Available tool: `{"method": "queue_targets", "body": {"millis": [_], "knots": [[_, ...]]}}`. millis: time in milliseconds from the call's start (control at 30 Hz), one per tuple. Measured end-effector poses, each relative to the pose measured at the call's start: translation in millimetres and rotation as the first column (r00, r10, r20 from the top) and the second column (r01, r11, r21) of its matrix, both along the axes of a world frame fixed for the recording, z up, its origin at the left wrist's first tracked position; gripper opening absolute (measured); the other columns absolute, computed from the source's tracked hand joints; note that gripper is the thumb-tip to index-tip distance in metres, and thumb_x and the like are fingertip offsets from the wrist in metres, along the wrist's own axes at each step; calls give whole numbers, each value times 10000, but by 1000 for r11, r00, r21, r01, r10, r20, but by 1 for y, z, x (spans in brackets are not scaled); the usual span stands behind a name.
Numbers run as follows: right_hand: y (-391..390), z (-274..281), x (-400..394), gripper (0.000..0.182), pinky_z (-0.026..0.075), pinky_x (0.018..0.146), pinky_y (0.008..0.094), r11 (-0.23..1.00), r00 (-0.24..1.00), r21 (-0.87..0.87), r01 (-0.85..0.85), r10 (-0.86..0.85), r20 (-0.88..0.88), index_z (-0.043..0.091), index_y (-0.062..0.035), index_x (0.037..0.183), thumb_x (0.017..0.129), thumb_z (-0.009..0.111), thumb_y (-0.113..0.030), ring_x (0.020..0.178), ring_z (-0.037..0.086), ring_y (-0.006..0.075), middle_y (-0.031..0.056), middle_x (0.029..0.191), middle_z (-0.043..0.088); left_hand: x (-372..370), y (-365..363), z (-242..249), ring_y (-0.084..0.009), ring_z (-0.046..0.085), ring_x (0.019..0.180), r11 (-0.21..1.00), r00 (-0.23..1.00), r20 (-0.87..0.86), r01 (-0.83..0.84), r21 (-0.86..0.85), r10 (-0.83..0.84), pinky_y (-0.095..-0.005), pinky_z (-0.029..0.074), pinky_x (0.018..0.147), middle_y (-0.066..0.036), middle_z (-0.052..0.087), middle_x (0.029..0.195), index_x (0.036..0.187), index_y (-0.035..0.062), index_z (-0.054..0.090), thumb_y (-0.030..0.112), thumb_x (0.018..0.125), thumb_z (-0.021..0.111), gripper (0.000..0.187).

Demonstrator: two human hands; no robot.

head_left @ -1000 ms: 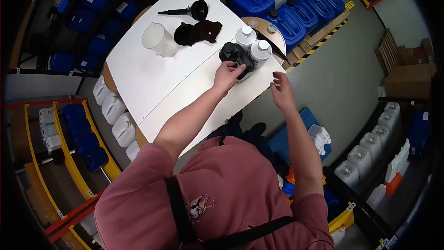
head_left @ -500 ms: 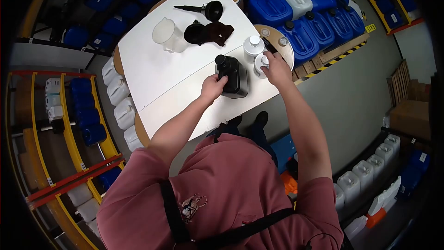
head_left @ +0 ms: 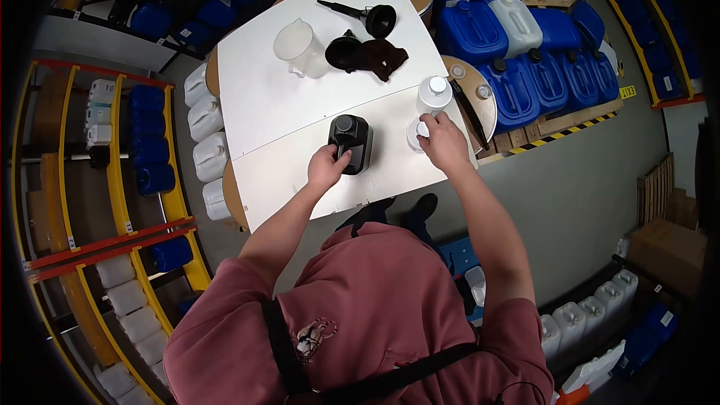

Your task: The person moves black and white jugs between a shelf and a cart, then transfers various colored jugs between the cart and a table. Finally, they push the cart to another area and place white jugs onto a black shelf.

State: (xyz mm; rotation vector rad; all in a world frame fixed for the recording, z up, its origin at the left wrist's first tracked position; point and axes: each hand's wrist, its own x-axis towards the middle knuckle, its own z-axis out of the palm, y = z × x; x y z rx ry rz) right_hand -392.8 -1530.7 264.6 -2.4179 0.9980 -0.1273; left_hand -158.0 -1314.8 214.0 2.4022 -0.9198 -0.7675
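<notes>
My left hand (head_left: 328, 168) is wrapped around the handle of a black jerrycan (head_left: 361, 143), which stands upright with its cap on near the front of the white table (head_left: 270, 169). My right hand (head_left: 445, 141) grips the capped top of a white bottle (head_left: 415, 139) from above. Just behind it stands a second white bottle (head_left: 434, 93) with a white cap. Farther back are a translucent measuring jug (head_left: 301, 51), a black funnel with a long spout (head_left: 381, 22), another black funnel (head_left: 343, 52) and a crumpled dark brown item (head_left: 385, 59).
A long black object (head_left: 469, 114) lies along the table's right edge, by a round drum lid (head_left: 480, 105). Blue jerrycans (head_left: 472, 30) stand on a pallet behind it. White canisters (head_left: 206, 120) line the left side. Racks (head_left: 112, 172) rise farther left.
The black jerrycan has shifted left and towards me, away from the bottles. My right hand has brought the front white bottle a little left and nearer. The camera view has turned slightly.
</notes>
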Motion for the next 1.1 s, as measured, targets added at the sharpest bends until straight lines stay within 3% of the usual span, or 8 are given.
{"method": "queue_targets", "body": {"millis": [100, 300, 367, 433, 567, 667, 900, 1100], "knots": [[-6, 7, 7, 404, 555, 865, 443, 997, 999, -70, -34, 33, -9, 614, -118, 1235, 879, 741, -259, 1010, 658, 338, 153, 1122, 594, 9, 6, -5, -298, 634, 656, 999, 998, -38, -43, -2, 43, -421, 488, 605, -143, 644, 721, 764, 14, 626, 425, 895, 701, 438], [-54, 19, 28, 510, 554, 881, 451, 955, 961, -121, 273, -263, 88, 564, -147, 1364, 908, 723, -310, 1070, 649, 351, 173, 1254, 567, 13, 4, -12, -268, 628, 639, 1000, 990, -143, -19, -20, 16, -404, 487, 603, -131, 641, 693, 787, 13, 647, 443, 904, 701, 448], [-70, 15, 41, 523, 556, 895, 451, 962, 964, -67, 265, -266, -11, 549, -157, 1383, 913, 720, -308, 1092, 645, 353, 176, 1273, 561, 14, 5, -12, -260, 627, 639, 1000, 987, -161, -12, -20, 8, -399, 488, 605, -128, 642, 693, 796, 12, 654, 448, 905, 701, 452], [-81, 13, 52, 481, 560, 924, 448, 979, 962, 2, 204, -201, -183, 573, -135, 1356, 928, 711, -306, 1118, 646, 356, 186, 1278, 568, 15, 3, -11, -122, 546, 635, 997, 993, -100, 73, 35, -69, -309, 461, 597, -52, 635, 723, 883, -3, 655, 352, 953, 697, 364], [-82, 5, 67, 410, 563, 912, 443, 996, 972, -61, 57, -69, -226, 622, -87, 1275, 931, 706, -293, 1077, 664, 352, 188, 1227, 598, 22, 8, 0, -116, 544, 647, 999, 969, -245, 16, 40, -5, -306, 457, 603, -43, 639, 730, 904, -8, 661, 348, 960, 692, 361], [-68, 21, 77, 361, 569, 896, 447, 996, 988, -88, 31, -44, -150, 660, -52, 1191, 925, 712, -291, 1030, 682, 351, 185, 1163, 624, 30, 17, 16, -121, 573, 685, 983, 954, -299, 73, 166, -21, -312, 481, 636, -49, 651, 764, 952, -18, 669, 348, 971, 681, 366], [-47, 13, 90, 365, 593, 841, 424, 993, 978, -90, -79, 60, -199, 673, -52, 1153, 891, 745, -296, 970, 700, 344, 190, 1113, 628, 34, 54, 14, -172, 628, 813, 996, 961, -271, 66, 54, -49, -319, 513, 736, -102, 657, 920, 994, -33, 676, 257, 917, 753, 309], [-27, 30, 81, 429, 565, 901, 423, 997, 986, -68, -42, 31, -163, 642, -109, 1268, 890, 746, -283, 1082, 650, 314, 141, 1153, 613, 32, 33, 60, -317, 632, 877, 916, 903, -201, 397, 52, -380, -405, 512, 769, -149, 635, 982, 967, 23, 690, 320, 868, 753, 320]]}}
